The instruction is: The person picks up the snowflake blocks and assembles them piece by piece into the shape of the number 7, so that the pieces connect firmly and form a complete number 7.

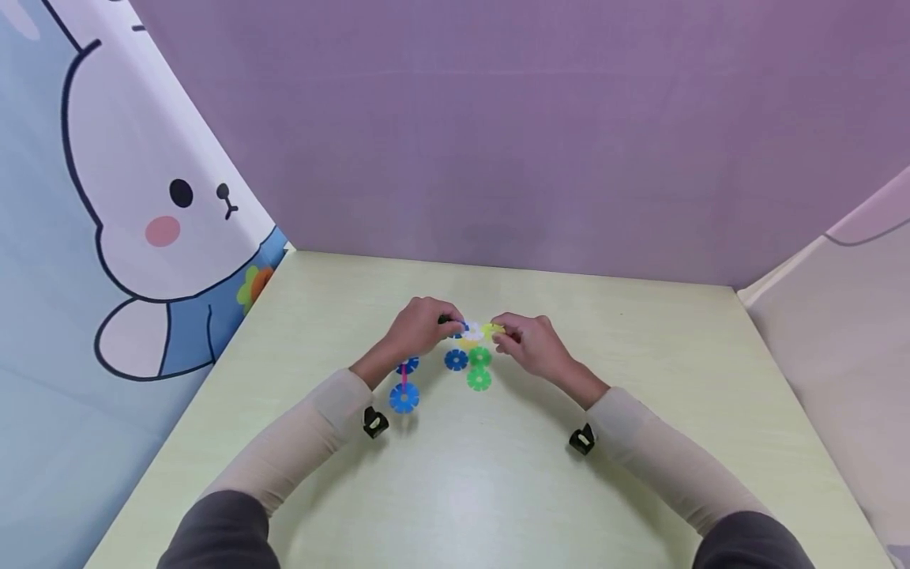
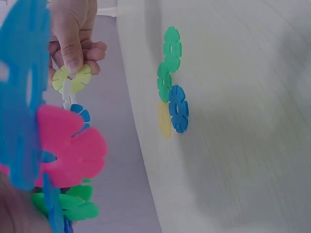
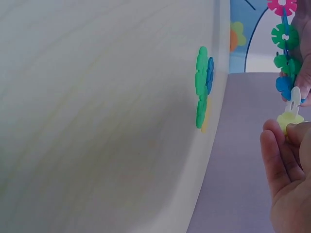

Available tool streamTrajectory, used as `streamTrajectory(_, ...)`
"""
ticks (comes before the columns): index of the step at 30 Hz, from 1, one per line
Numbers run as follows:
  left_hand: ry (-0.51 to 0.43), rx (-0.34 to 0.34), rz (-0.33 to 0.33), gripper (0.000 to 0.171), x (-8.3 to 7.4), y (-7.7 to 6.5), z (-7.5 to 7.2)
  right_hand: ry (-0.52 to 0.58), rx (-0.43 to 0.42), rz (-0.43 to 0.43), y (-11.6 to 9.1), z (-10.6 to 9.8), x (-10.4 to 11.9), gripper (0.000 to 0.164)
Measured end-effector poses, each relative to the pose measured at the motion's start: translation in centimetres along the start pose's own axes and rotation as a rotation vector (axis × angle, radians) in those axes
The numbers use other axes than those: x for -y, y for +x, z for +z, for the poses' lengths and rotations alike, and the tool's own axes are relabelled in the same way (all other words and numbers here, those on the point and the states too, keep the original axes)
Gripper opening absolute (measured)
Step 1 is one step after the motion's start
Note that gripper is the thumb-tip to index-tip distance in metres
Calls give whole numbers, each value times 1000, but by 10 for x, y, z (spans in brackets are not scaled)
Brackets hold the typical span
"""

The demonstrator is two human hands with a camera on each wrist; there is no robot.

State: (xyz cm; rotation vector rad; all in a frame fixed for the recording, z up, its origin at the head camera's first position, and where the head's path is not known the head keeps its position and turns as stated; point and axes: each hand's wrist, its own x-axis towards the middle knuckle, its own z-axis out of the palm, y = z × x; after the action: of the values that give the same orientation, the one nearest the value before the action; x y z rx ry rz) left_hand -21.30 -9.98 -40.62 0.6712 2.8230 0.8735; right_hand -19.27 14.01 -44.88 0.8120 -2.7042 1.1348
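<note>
Above the table, my left hand (image 1: 423,325) grips a chain of slotted plastic snowflake discs near its blue disc (image 3: 284,86). A white disc (image 1: 472,331) stands out from that blue one. My right hand (image 1: 536,344) pinches a yellow disc (image 2: 73,79) between thumb and fingers, its edge meeting the white disc at the slots. From the left hand the rest of the chain trails back toward the wrist: green discs (image 3: 285,36), a pink disc (image 2: 73,145) and a large blue disc (image 1: 404,397) at the end. The left palm partly hides the chain's middle.
Loose discs lie on the pale table (image 1: 455,490) below the hands: two green discs (image 1: 479,379), a blue disc (image 1: 456,359) and a yellow-orange disc (image 2: 164,120). A purple wall panel (image 1: 512,158) rises behind the table, and a rabbit-print curtain (image 1: 163,261) hangs left.
</note>
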Motion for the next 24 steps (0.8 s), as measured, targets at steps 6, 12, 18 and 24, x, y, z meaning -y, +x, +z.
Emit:
streamTrajectory(6, 13, -6, -10, 16, 1, 0, 2, 22, -6, 8, 0, 1, 1, 11)
streamTrajectory(12, -2, -11, -18, 16, -1, -2, 3, 31, 8, 13, 0, 2, -1, 12)
streamTrajectory(18, -26, -11, -14, 16, -1, -2, 3, 62, 4, -4, 2, 2, -1, 11)
streamTrajectory(24, -63, 26, 5, 16, 2, 0, -2, 74, -1, 3, 5, 2, -1, 11)
